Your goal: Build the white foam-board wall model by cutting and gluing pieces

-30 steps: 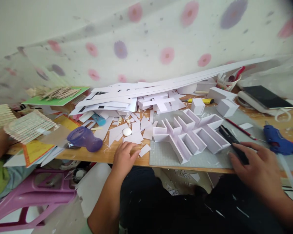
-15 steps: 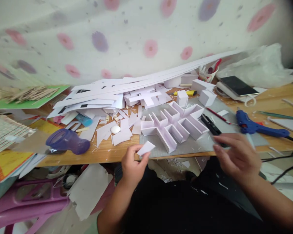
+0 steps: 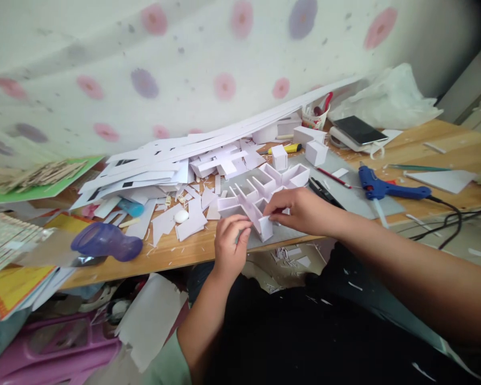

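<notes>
A white foam-board structure of thin upright walls (image 3: 292, 177) stands on the grey cutting mat (image 3: 347, 197). At its near end, a small white piece (image 3: 265, 229) stands against the wall ends. My right hand (image 3: 291, 210) reaches over the structure, its fingertips pinched at the top of that small piece. Just left of the near end is my left hand (image 3: 233, 240), its fingers curled together near the structure's edge; whether anything is between them is hidden.
A blue glue gun (image 3: 379, 184) lies at the right, with a black knife and red pencil (image 3: 333, 177) nearer. White board scraps (image 3: 190, 216) and a purple container (image 3: 106, 241) are at the left. Cut sheets (image 3: 152, 166) lie behind.
My right hand has come left to the structure's near end. The small white piece, earlier in my left hand, is now at the wall ends under my right fingers. The view has shifted right.
</notes>
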The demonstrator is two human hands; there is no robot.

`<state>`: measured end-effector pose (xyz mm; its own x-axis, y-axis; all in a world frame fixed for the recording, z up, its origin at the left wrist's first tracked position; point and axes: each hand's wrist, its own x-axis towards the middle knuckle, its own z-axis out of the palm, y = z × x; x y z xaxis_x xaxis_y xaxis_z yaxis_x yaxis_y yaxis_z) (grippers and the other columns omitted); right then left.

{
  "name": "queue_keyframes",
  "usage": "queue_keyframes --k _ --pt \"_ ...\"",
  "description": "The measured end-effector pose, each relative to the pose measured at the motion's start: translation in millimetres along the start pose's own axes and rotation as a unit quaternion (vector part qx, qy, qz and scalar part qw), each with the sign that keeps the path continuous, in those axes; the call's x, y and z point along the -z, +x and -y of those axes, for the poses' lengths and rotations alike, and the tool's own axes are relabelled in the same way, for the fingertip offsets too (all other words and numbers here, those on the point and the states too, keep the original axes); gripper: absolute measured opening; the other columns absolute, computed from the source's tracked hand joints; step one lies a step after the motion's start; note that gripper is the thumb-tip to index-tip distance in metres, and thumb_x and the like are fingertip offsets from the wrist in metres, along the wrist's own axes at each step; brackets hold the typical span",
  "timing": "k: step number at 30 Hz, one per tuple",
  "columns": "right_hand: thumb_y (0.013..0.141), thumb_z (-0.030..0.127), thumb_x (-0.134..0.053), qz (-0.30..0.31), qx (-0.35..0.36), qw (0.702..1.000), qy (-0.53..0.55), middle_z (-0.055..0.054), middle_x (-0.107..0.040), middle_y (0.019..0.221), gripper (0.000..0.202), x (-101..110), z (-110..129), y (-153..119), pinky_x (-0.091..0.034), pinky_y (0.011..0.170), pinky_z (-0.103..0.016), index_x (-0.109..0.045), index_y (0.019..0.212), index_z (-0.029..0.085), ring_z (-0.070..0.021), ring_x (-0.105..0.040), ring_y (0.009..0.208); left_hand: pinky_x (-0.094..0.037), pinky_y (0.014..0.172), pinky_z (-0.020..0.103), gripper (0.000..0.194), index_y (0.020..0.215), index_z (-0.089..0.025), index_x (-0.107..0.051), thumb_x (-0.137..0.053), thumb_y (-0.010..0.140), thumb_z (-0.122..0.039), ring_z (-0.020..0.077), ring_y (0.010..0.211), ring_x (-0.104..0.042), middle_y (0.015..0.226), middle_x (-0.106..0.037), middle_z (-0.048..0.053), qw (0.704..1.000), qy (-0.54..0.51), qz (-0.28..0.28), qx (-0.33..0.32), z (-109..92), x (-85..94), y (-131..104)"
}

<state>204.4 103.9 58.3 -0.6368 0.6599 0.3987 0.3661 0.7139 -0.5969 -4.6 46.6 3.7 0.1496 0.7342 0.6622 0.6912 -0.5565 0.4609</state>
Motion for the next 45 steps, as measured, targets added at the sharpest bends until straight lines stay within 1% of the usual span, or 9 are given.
queue_keyframes --k 7,24,27,30,33,37,39,42,45 --pt "0.079 0.009 -0.059 0.017 0.032 0.995 -0.093 -0.007 -0.066 0.086 0.014 -16.8 -2.5 -3.8 -0.044 0.072 -0.028 -0.07 0.08 0.017 -0.0188 -0.059 0.082 -0.044 0.09 0.039 0.015 0.096 -0.023 -0.067 -0.055 0.088 -0.021 0.0197 0.098 -0.055 0.103 -0.061 0.005 0.999 0.03 0.023 -0.011 4.7 -2.8 -6.1" --pt "0.076 0.008 -0.06 -0.019 0.068 0.992 -0.103 -0.009 -0.061 0.087 0.012 -32.9 -9.4 -14.9 -0.044 0.075 -0.034 -0.069 0.079 0.015 -0.0211 -0.054 0.083 -0.044 0.086 0.039 0.014 0.089 -0.02 -0.065 -0.068 0.075 -0.018 0.0226 0.093 -0.052 0.098 -0.056 0.007 0.994 0.071 0.079 -0.033 -5.0 -12.1 0.8" --pt "0.08 0.012 -0.059 -0.078 0.086 0.991 -0.063 -0.008 -0.062 0.089 0.014 -27.7 -13.0 -22.2 -0.046 0.075 -0.034 -0.067 0.09 0.017 -0.021 -0.056 0.084 -0.043 0.085 0.039 0.004 0.081 -0.021 -0.065 -0.065 0.078 -0.019 0.0214 0.091 -0.052 0.095 -0.054 0.006 0.996 0.051 0.072 -0.023 -9.9 -11.6 4.1" --pt "0.084 0.016 -0.057 -0.228 0.045 0.971 -0.048 -0.007 -0.064 0.089 0.018 -16.1 -28.0 -38.7 -0.049 0.075 -0.034 -0.064 0.099 0.02 -0.0202 -0.059 0.083 -0.044 0.082 0.034 0.001 0.079 -0.019 -0.063 -0.063 0.08 -0.019 0.0189 0.089 -0.054 0.093 -0.055 0.005 0.995 -0.064 0.065 0.041 -21.1 -6.6 3.7" --pt "0.083 0.023 -0.057 -0.317 -0.106 0.929 -0.16 -0.007 -0.063 0.083 0.014 -2.8 -51.5 -56.1 -0.05 0.074 -0.037 -0.066 0.094 0.019 -0.0226 -0.061 0.078 -0.045 0.069 0.026 0.007 0.08 -0.019 -0.058 -0.06 0.084 -0.024 0.0133 0.073 -0.054 0.081 -0.059 0.002 0.942 -0.267 0.079 0.186 -37.7 -3.3 -0.7" --pt "0.086 0.034 -0.054 -0.17 -0.233 0.914 -0.286 -0.016 -0.064 0.099 0.03 10.4 -74.3 -65.7 -0.046 0.088 -0.046 -0.068 0.102 0.013 -0.0331 -0.058 0.102 -0.046 0.054 0.022 0.019 0.077 -0.018 -0.052 -0.063 0.082 -0.032 0.0101 0.054 -0.056 0.063 -0.06 -0.002 0.799 -0.472 0.092 0.361 -59.4 -9.3 -5.0" --pt "0.09 0.036 -0.047 -0.12 -0.262 0.912 -0.293 -0.017 -0.064 0.105 0.035 15.4 -78.5 -66.0 -0.045 0.089 -0.044 -0.064 0.11 0.013 -0.0325 -0.058 0.105 -0.047 0.048 0.022 0.022 0.079 -0.018 -0.049 -0.063 0.08 -0.036 0.0123 0.049 -0.059 0.06 -0.064 -0.001 0.751 -0.51 0.102 0.407 -67.0 -13.7 -5.6" --pt "0.092 0.031 -0.044 -0.082 -0.299 0.906 -0.288 -0.017 -0.063 0.11 0.034 20.3 -80.6 -66.7 -0.047 0.087 -0.039 -0.062 0.115 0.013 -0.0291 -0.061 0.1 -0.046 0.04 0.021 0.025 0.084 -0.019 -0.046 -0.061 0.081 -0.039 0.0151 0.043 -0.061 0.056 -0.065 0.0 0.713 -0.522 0.104 0.456 -72.8 -18.4 -7.0" --pt "0.086 0.03 -0.053 -0.028 -0.309 0.897 -0.314 -0.019 -0.061 0.112 0.036 19.5 -82.6 -68.4 -0.045 0.09 -0.04 -0.063 0.116 0.012 -0.0315 -0.06 0.103 -0.042 0.037 0.018 0.025 0.087 -0.019 -0.047 -0.062 0.081 -0.038 0.0121 0.039 -0.058 0.054 -0.063 -0.002 0.701 -0.525 0.088 0.474 -73.4 -20.6 -10.3"
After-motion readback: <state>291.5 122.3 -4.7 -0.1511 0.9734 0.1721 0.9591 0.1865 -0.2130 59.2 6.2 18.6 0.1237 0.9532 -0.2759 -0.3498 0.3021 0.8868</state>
